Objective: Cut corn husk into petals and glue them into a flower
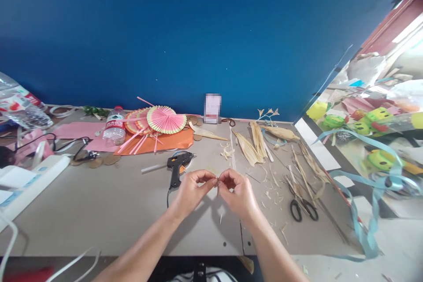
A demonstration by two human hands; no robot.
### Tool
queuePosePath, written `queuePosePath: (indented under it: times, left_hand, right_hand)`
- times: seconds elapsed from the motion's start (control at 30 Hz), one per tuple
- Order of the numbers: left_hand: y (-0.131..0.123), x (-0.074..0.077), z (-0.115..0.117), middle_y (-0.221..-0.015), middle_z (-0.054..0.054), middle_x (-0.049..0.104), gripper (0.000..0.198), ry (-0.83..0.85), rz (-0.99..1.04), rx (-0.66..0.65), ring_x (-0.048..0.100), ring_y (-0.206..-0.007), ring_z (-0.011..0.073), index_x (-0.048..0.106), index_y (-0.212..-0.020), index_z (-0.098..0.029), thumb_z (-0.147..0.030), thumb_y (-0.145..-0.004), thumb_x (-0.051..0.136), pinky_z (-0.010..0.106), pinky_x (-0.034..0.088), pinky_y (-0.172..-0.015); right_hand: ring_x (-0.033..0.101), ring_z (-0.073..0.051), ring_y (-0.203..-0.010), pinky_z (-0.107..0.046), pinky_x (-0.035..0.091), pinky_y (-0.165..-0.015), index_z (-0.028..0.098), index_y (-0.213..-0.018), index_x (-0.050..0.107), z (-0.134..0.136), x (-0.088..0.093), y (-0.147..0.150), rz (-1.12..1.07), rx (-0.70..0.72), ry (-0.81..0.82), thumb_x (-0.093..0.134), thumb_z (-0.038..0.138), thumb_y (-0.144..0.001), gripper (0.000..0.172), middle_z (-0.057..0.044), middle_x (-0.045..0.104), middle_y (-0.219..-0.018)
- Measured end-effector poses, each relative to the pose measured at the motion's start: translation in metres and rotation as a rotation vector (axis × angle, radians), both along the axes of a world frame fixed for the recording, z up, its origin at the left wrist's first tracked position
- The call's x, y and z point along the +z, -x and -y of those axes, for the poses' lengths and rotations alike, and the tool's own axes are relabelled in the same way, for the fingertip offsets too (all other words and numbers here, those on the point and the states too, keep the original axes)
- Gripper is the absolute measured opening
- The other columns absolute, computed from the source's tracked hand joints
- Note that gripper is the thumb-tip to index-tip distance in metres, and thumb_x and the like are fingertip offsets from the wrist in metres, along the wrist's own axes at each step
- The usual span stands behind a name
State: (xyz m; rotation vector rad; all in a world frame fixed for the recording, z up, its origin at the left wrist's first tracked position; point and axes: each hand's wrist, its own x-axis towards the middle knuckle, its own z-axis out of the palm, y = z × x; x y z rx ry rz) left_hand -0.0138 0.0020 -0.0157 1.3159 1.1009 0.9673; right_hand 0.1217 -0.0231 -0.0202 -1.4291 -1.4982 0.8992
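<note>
Piece: a thin, pale straw-coloured sliver of dried husk (pixel 217 187), held just above the grey counter (pixel 115 211), nearer than the black glue gun (pixel 176 168).
Handling: looks feather-light, dry and brittle, so it probably splits easily. Best pinched gently near the top.
Left hand (pixel 190 191): fingers (pixel 209 177) closed on the sliver's top from the left.
Right hand (pixel 239 194): fingertips pinch it from the right, and the rest hangs below.

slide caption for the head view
Left hand and right hand pinch a thin straw strip over the table, glue gun and scissors nearby.
</note>
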Motion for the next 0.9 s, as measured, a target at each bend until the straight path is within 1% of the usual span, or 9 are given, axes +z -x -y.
queuePosePath:
  times: [0.17,0.3,0.43,0.57,0.63,0.77,0.83,0.9]
  left_hand:
    - [0.001,-0.001,-0.004,-0.061,0.004,0.065,0.006,0.010,0.005,-0.045,0.054,-0.063,0.0170,0.069,-0.059,-0.019,-0.024,-0.061,0.066,0.022,0.040,-0.062]
    - [-0.004,0.002,-0.004,-0.060,0.003,0.064,0.007,-0.026,-0.065,-0.013,0.054,-0.062,0.0171,0.068,-0.057,-0.018,-0.021,-0.062,0.064,0.023,0.039,-0.063]
    - [-0.008,0.003,-0.002,-0.059,0.002,0.063,0.006,-0.081,-0.039,0.041,0.053,-0.062,0.0169,0.066,-0.057,-0.019,-0.018,-0.062,0.063,0.023,0.039,-0.065]
    - [-0.010,0.004,0.000,-0.060,0.002,0.062,0.004,-0.087,0.019,0.072,0.052,-0.063,0.0158,0.065,-0.057,-0.018,-0.018,-0.061,0.063,0.022,0.038,-0.064]
    - [-0.011,0.004,0.000,-0.060,0.002,0.061,0.004,-0.075,0.039,0.065,0.051,-0.062,0.0147,0.064,-0.058,-0.017,-0.018,-0.061,0.063,0.021,0.037,-0.063]
    - [-0.014,0.003,-0.001,-0.057,-0.001,0.056,0.008,0.009,0.107,0.031,0.048,-0.056,0.0120,0.061,-0.060,-0.016,-0.022,-0.065,0.060,0.021,0.036,-0.056]
    - [-0.015,0.005,-0.003,-0.058,-0.001,0.056,0.009,0.031,0.145,0.033,0.048,-0.057,0.0116,0.060,-0.061,-0.016,-0.023,-0.067,0.060,0.021,0.037,-0.058]
    - [-0.014,0.007,-0.006,-0.059,-0.001,0.056,0.011,0.051,0.179,0.042,0.049,-0.059,0.0114,0.059,-0.060,-0.016,-0.024,-0.068,0.059,0.021,0.038,-0.061]
  right_hand:
    - [0.041,-0.009,-0.045,-0.020,0.033,-0.045,0.019,-0.059,0.047,-0.002,-0.001,0.000,0.130,-0.032,-0.053,0.047,0.017,-0.066,0.007,0.005,0.045,-0.049]
    - [0.039,-0.009,-0.046,-0.019,0.031,-0.045,0.019,-0.057,0.046,-0.003,-0.001,0.003,0.230,-0.086,-0.146,0.047,0.015,-0.064,0.008,0.006,0.044,-0.050]
    - [0.038,-0.009,-0.046,-0.019,0.031,-0.045,0.019,-0.056,0.044,-0.005,-0.002,0.004,0.232,-0.127,-0.237,0.046,0.014,-0.063,0.009,0.006,0.041,-0.050]
    - [0.037,-0.008,-0.045,-0.019,0.030,-0.044,0.020,-0.056,0.043,-0.005,-0.005,0.006,0.197,-0.144,-0.254,0.046,0.016,-0.064,0.009,0.006,0.038,-0.049]
    - [0.037,-0.008,-0.045,-0.019,0.031,-0.044,0.020,-0.056,0.043,-0.005,-0.006,0.006,0.173,-0.128,-0.275,0.046,0.015,-0.063,0.009,0.006,0.037,-0.049]
    - [0.037,-0.008,-0.046,-0.019,0.032,-0.045,0.020,-0.057,0.043,-0.004,-0.005,0.006,0.122,-0.089,-0.326,0.044,0.012,-0.062,0.009,0.006,0.038,-0.051]
    - [0.036,-0.008,-0.045,-0.019,0.032,-0.045,0.020,-0.058,0.043,-0.003,-0.003,0.004,0.112,-0.069,-0.305,0.045,0.011,-0.062,0.010,0.006,0.038,-0.051]
    - [0.035,-0.008,-0.045,-0.019,0.032,-0.045,0.020,-0.058,0.043,0.000,-0.002,0.001,0.123,-0.009,-0.268,0.045,0.010,-0.061,0.010,0.006,0.037,-0.051]
